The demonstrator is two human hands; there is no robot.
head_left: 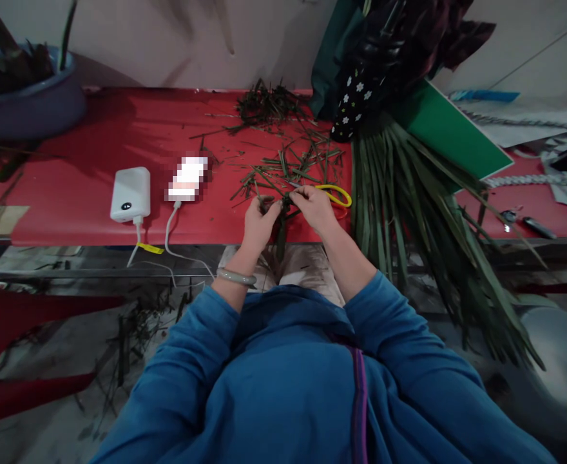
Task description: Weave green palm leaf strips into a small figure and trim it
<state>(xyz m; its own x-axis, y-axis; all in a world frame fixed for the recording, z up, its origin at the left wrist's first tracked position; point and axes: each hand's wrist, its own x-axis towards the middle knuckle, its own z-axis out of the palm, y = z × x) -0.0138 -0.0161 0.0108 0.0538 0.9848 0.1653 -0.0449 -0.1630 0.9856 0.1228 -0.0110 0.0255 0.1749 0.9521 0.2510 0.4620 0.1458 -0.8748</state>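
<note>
Both hands meet over the front edge of the red table, around a small dark green piece of folded leaf strips (pixel 286 201). My left hand (pixel 260 222) pinches it from the left, and a strip end hangs down below the fingers. From the right, my right hand (pixel 316 207) grips the same piece between thumb and fingertips. Scissors with yellow handle loops (pixel 339 193) lie beside my right hand, partly covered by it. Cut leaf scraps (pixel 288 166) are scattered just beyond the hands. The exact shape of the held piece is hidden by the fingers.
A white power bank (pixel 130 193) and a lit phone (pixel 187 178) lie left, with cables over the table edge. Long palm leaves (pixel 384 193) hang over the edge at right, near a green board (pixel 452 132). A blue basin (pixel 32 106) stands far left.
</note>
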